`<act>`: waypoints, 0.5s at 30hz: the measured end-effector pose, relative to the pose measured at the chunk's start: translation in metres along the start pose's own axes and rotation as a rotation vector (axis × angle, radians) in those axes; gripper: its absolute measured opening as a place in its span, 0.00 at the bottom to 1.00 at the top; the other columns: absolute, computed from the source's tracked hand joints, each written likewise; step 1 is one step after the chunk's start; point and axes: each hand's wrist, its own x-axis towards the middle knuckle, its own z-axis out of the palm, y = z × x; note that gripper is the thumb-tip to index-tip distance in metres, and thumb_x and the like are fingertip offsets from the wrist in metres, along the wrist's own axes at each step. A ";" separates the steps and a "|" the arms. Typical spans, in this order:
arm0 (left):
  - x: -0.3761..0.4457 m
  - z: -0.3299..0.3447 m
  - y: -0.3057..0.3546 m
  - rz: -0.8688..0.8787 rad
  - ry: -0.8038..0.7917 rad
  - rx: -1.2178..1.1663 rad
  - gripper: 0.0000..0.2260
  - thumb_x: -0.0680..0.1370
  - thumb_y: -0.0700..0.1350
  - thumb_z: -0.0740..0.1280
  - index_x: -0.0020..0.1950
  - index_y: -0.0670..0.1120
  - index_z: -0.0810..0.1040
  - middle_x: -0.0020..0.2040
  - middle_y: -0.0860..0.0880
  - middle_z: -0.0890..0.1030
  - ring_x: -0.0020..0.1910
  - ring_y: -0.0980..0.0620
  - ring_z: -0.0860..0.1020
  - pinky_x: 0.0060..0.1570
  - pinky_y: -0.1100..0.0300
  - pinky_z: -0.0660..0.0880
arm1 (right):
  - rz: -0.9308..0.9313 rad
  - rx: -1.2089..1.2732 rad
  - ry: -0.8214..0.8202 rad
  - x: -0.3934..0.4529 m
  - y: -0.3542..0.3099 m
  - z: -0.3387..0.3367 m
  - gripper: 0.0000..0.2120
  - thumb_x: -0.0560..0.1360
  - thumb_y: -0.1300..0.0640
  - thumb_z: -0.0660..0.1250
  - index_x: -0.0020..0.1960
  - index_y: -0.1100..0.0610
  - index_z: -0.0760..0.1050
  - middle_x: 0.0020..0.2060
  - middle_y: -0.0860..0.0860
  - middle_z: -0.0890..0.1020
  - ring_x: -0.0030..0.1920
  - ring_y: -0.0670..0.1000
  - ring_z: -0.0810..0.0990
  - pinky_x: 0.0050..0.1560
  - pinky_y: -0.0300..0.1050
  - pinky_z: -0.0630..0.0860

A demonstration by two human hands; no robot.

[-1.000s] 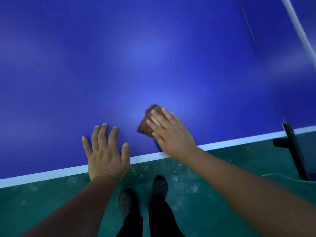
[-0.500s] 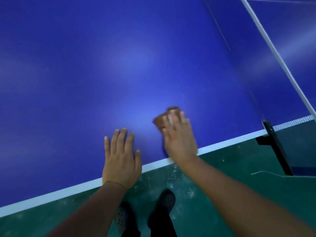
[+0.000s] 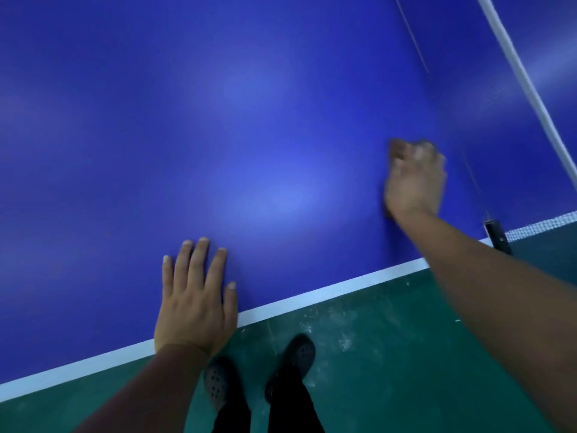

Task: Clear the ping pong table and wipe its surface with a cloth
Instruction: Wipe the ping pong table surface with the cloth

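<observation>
The blue ping pong table (image 3: 218,126) fills the upper view, with a white line along its near edge. My left hand (image 3: 195,298) lies flat on the table by that edge, fingers spread, holding nothing. My right hand (image 3: 415,179) is blurred, pressed down on a brown cloth (image 3: 396,146) further right, close to the net. Only a small brown edge of the cloth shows past my fingertips; the rest is hidden under the hand.
The net's white top band (image 3: 527,85) runs along the right, and its black post clamp (image 3: 496,234) sits at the table edge. Below the edge is a green floor (image 3: 390,354) with white scuffs and my two dark shoes (image 3: 296,357).
My right hand has slid the cloth to the right and away from me, toward the net. My left hand has stayed flat near the table edge.
</observation>
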 end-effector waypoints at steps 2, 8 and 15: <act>0.000 -0.001 0.000 0.001 -0.007 -0.001 0.26 0.79 0.51 0.54 0.72 0.39 0.72 0.74 0.37 0.68 0.75 0.34 0.62 0.74 0.35 0.54 | 0.261 0.044 -0.061 -0.015 0.040 -0.004 0.21 0.82 0.52 0.50 0.72 0.54 0.68 0.74 0.59 0.65 0.72 0.66 0.63 0.70 0.65 0.64; 0.000 -0.002 0.001 -0.008 0.010 0.011 0.26 0.79 0.52 0.53 0.71 0.39 0.72 0.73 0.37 0.68 0.75 0.34 0.62 0.75 0.35 0.52 | -0.237 0.081 -0.058 -0.101 -0.104 0.016 0.23 0.78 0.55 0.58 0.73 0.55 0.67 0.74 0.57 0.65 0.73 0.65 0.63 0.72 0.62 0.63; -0.001 -0.001 0.004 0.005 0.050 0.028 0.26 0.79 0.52 0.53 0.73 0.41 0.71 0.75 0.38 0.66 0.76 0.35 0.60 0.76 0.37 0.46 | -0.067 -0.059 -0.028 -0.081 0.023 0.013 0.22 0.82 0.54 0.53 0.74 0.58 0.67 0.75 0.59 0.64 0.73 0.66 0.62 0.69 0.63 0.65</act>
